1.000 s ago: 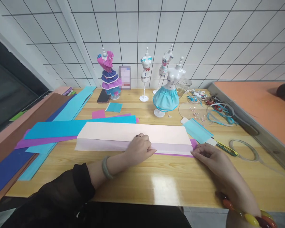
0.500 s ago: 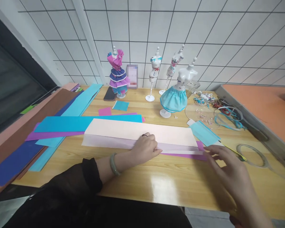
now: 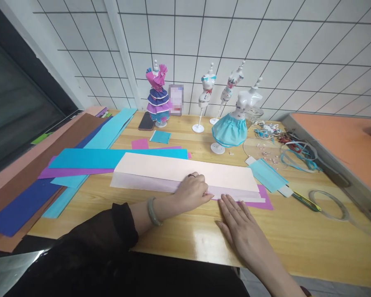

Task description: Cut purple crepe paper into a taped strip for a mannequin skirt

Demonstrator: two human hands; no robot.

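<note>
A long pale pink sheet of paper (image 3: 185,168) lies across the table, its near side folded into a lilac-looking strip (image 3: 151,184). My left hand (image 3: 193,189), with a ring and a bangle, is closed, its curled fingers pressing on that strip at mid-length. Its inner fingers are hidden. To its right my right hand (image 3: 243,227) lies flat and open, fingertips on the near edge of the paper. A purple sheet (image 3: 267,199) sticks out from beneath at the right end. Under the left end pass a bright blue sheet (image 3: 86,159) and a purple one.
Brown, navy and light blue paper strips (image 3: 23,210) pile up at left. Small dress forms stand behind, one in a blue skirt (image 3: 229,131), one in a layered dress (image 3: 158,99). A phone (image 3: 146,121), a blue packet (image 3: 268,175), a yellow cutter (image 3: 307,202) and a coil (image 3: 329,205) lie around.
My right hand has come from beyond the paper's right end leftward and down onto its near edge, beside my left hand. My left hand stays on the paper. The view has shifted slightly.
</note>
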